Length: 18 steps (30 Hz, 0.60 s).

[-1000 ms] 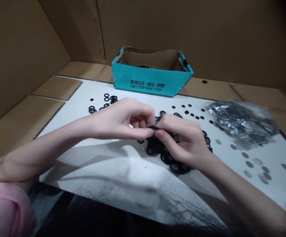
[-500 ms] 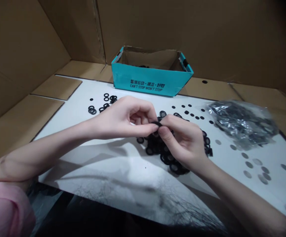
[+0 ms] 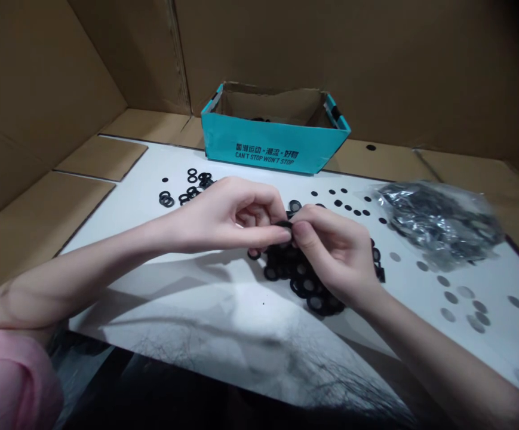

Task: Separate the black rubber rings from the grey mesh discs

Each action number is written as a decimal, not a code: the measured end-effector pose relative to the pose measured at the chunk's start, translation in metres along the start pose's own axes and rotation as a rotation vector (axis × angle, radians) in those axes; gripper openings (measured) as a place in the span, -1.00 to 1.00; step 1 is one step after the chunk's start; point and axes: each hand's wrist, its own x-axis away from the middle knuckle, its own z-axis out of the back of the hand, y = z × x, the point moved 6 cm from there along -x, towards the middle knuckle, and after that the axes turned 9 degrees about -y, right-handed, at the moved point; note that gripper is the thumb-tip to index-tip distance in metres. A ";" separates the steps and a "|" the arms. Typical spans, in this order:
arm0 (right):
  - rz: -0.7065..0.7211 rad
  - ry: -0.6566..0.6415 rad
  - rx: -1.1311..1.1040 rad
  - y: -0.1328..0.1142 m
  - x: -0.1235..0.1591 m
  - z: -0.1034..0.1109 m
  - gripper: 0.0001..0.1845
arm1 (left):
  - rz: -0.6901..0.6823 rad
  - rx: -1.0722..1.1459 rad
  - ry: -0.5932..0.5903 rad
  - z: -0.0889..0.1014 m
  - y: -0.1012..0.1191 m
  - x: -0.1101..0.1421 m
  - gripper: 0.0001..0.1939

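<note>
Both hands meet over the table and pinch one small black ring (image 3: 286, 224) between thumbs and fingertips. My left hand (image 3: 236, 215) comes in from the left, closed on the ring's left side. From the right, my right hand (image 3: 337, 248) grips the other side, thumb pressed against it. The fingers cover most of the ring, so its centre is hidden. Just below and behind lies a heap of black rings (image 3: 301, 278), several with pale grey centres. Past my left wrist, a looser group of black rings (image 3: 192, 192) rests on the white table (image 3: 214, 322).
A turquoise cardboard box (image 3: 272, 143) with dark pieces inside stands at the back. At right lies a clear plastic bag (image 3: 438, 221) of dark parts. Small black discs (image 3: 347, 208) and grey discs (image 3: 451, 297) are scattered nearby. Cardboard walls (image 3: 353, 54) enclose the table.
My right thumb has shifted slightly along the ring, and the right hand sits a little further right. Both hands still pinch it in nearly the same place.
</note>
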 end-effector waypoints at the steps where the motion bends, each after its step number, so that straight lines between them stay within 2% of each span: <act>1: -0.053 -0.007 -0.087 0.006 0.001 -0.001 -0.70 | -0.024 -0.025 0.022 0.001 0.001 0.001 -0.85; 4: -0.181 -0.040 -0.366 0.021 0.004 -0.008 -0.64 | -0.100 -0.145 0.111 0.006 0.007 0.003 -0.73; 9: -0.271 -0.075 -0.687 0.023 0.005 -0.021 -0.57 | -0.232 -0.403 0.181 0.004 0.016 0.007 -0.83; 13: -0.315 -0.097 -0.814 0.021 0.005 -0.028 -0.58 | -0.259 -0.499 0.206 0.001 0.019 0.009 -0.87; 18: -0.325 -0.084 -0.820 0.023 0.006 -0.028 -0.58 | -0.259 -0.549 0.185 0.001 0.020 0.009 -0.83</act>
